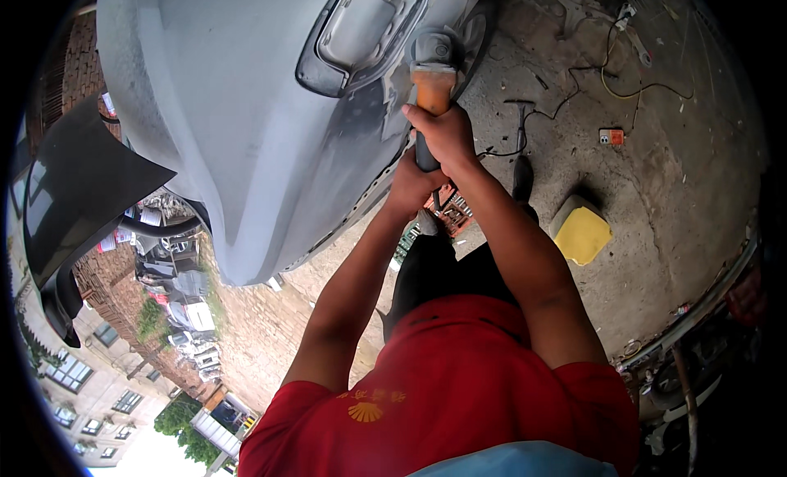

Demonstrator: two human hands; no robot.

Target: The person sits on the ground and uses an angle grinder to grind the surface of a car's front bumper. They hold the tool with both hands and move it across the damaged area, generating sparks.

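An angle grinder (434, 87) with an orange body, grey metal head and dark rear grip is held in both my hands. My right hand (449, 139) wraps round its body, thumb along the side. Lower down, my left hand (413, 182) closes round the rear end, next to the cord. The tool's head lies against or just over the edge of a grey car body panel (246, 91); contact and the disc are hard to make out. Beside the head, the panel has a dark-framed recess (357, 34). Around it the surface looks patchy and sanded.
A black cord (551, 112) runs across the concrete floor to a yellow cable. A yellow-topped stool (584, 235) stands right of my legs, and a small orange box (611, 136) lies farther off. A dark curved car part (90, 186) is at the left.
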